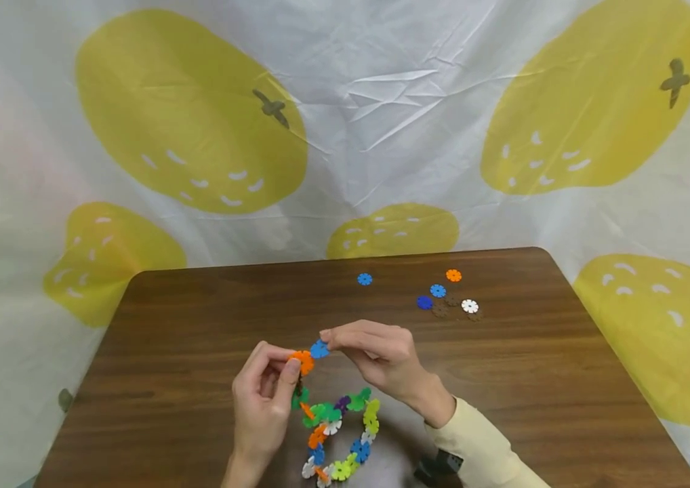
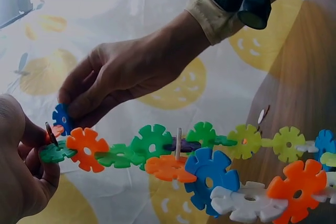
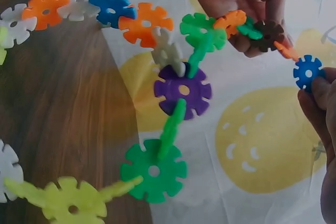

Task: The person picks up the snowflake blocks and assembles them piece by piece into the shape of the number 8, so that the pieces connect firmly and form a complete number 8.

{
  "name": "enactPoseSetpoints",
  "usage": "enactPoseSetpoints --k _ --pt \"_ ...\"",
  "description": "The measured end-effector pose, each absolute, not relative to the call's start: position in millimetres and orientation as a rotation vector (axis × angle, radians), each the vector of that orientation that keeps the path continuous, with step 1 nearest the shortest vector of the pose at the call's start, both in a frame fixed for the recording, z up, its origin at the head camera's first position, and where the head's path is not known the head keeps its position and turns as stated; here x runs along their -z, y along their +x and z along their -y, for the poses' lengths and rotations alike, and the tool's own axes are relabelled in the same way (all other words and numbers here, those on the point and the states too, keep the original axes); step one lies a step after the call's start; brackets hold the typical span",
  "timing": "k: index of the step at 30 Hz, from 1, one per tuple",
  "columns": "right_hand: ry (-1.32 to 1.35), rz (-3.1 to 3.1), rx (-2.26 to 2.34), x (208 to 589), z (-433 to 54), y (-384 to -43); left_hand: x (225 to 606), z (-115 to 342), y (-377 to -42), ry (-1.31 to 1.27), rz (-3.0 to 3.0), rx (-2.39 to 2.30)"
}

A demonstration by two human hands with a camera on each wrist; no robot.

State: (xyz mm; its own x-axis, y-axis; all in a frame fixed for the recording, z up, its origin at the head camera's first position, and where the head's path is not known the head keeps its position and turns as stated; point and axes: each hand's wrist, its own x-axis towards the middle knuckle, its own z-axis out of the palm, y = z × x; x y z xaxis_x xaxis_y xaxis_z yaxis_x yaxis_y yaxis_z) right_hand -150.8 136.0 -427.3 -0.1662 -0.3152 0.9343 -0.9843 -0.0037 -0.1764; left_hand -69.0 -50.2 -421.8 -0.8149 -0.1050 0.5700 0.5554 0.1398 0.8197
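The left hand (image 1: pixel 262 393) has its thumb and fingers pinched on an orange disc (image 1: pixel 303 362), just below the centre of the frame. The right hand (image 1: pixel 378 349), fingertips together, pinches a blue disc (image 1: pixel 320 349) right up against that orange one; whether their slots are joined I can't tell from here. Below the hands, at bottom centre, a chain of notched discs (image 1: pixel 341 470) in green, lime, white, orange, blue and purple loops into a ring. A black device (image 1: pixel 439 466) sits by the cream right sleeve (image 1: pixel 491 440). Farther out, toward the upper right of the brown counter (image 1: pixel 180 352), lie loose discs (image 1: pixel 453 275) in orange, blue, white and brown. Behind hangs a pale cloth (image 1: pixel 381 163) printed with yellow fruit.
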Motion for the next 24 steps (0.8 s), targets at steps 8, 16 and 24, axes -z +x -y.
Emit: enactPoseSetpoints --k 8,16,24 --pt "1.410 1.540 -1.015 419.7 -136.3 -145.0 424.2 52.3 -69.3 -0.391 1.979 1.678" --pt "1.413 1.534 -0.933 418.5 -135.0 -144.1 422.6 51.3 -69.0 -0.384 1.996 1.654" --pt "1.414 1.492 -0.969 420.7 -133.2 -145.9 418.6 45.9 -71.4 -0.411 1.994 1.520"
